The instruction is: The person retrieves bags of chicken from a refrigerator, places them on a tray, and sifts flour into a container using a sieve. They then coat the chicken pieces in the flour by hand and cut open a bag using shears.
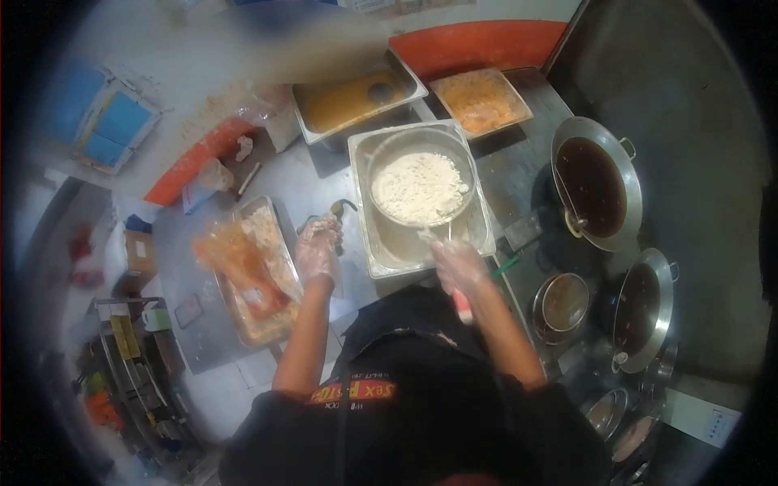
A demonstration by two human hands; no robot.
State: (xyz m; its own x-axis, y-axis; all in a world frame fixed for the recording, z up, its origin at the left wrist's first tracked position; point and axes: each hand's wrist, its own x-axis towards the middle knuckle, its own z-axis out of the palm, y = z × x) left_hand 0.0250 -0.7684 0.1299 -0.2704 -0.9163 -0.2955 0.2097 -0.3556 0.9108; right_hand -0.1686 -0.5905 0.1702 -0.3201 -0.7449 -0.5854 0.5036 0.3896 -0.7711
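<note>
My right hand [459, 266], in a clear plastic glove, is closed around the red and white handle of a sieve [376, 168]. The sieve's round bowl holds a heap of pale flour [417, 186] and sits over a rectangular metal pan [362, 235] dusted with flour. To the pan's left is my left hand [318, 249], also gloved, its fingers curled together with pale floury stuff on them. A dark curved tool [347, 206] shows just beyond those fingertips; I cannot tell whether they grip it.
Left stands a tray [276, 230] with flour and an orange-tinted plastic bag [239, 259]. Behind are a pan of yellow liquid [332, 111] and a tray of orange crumbs [482, 99]. Two woks of dark liquid, one large [592, 186] and one smaller [640, 308], flank the right side.
</note>
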